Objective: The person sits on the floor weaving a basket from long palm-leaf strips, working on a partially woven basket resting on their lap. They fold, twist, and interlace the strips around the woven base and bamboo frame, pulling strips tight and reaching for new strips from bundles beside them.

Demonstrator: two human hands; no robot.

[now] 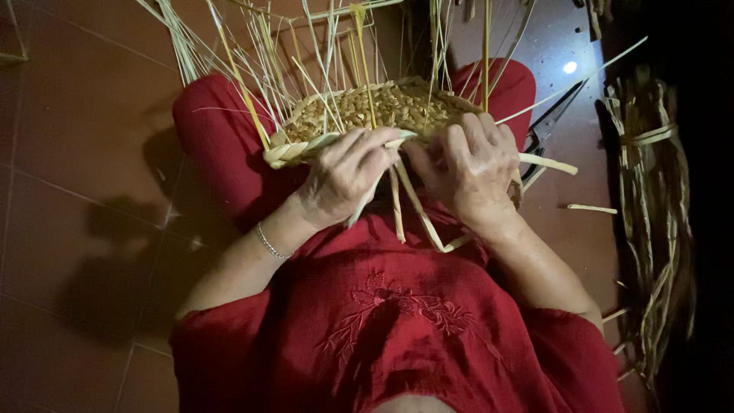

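Nearest the camera is a red embroidered garment [397, 321], with two bare forearms reaching away from it; a thin bracelet [269, 243] circles the left wrist. Beyond them, two hands work side by side at the near rim of one woven straw mat [382, 107] resting on the lap. The left hand [344, 172] has its fingers [375, 145] curled narrow around the braided edge, pinching a flat strand. The right hand [470, 164] bends its fingers [459, 138] down over the rim, pressing strands; three loose ends hang below. Many thin straws [321, 53] rise from the far edge. One bundle of strips [650, 199] lies on the tiled floor [84, 138], right.
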